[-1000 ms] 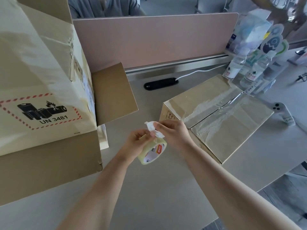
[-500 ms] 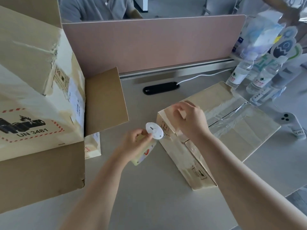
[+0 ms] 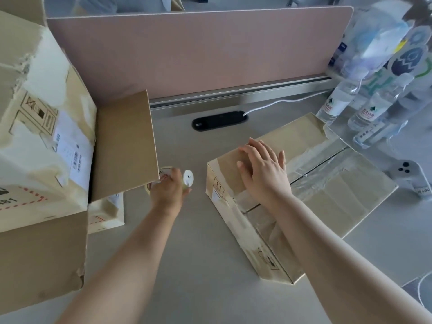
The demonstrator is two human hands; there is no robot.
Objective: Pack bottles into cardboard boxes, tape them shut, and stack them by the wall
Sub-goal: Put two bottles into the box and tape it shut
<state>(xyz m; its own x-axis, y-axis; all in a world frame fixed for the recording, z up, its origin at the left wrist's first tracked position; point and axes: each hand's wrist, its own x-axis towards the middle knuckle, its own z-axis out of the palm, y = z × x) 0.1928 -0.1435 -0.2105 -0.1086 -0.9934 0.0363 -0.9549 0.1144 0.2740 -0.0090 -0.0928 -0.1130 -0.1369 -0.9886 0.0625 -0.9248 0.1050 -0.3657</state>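
Now the right hand point(image 3: 264, 169) lies flat, fingers spread, on the taped cardboard box point(image 3: 304, 195); the left hand point(image 3: 168, 190) has carried the tape roll point(image 3: 161, 176) toward nine o'clock, still clasping it above the bench point(image 3: 198, 253).

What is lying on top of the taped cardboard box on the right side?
Only the right hand lies flat on the taped cardboard box, near its left end, beside clear tape strips. The contents are hidden because the flaps are closed.

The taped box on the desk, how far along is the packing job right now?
Done: the small box is closed, with clear tape over its top seam. In hand: the right hand lies flat on its top, and the left hand holds the tape roll. Left: several water bottles stand unpacked, and this box isn't stacked yet.
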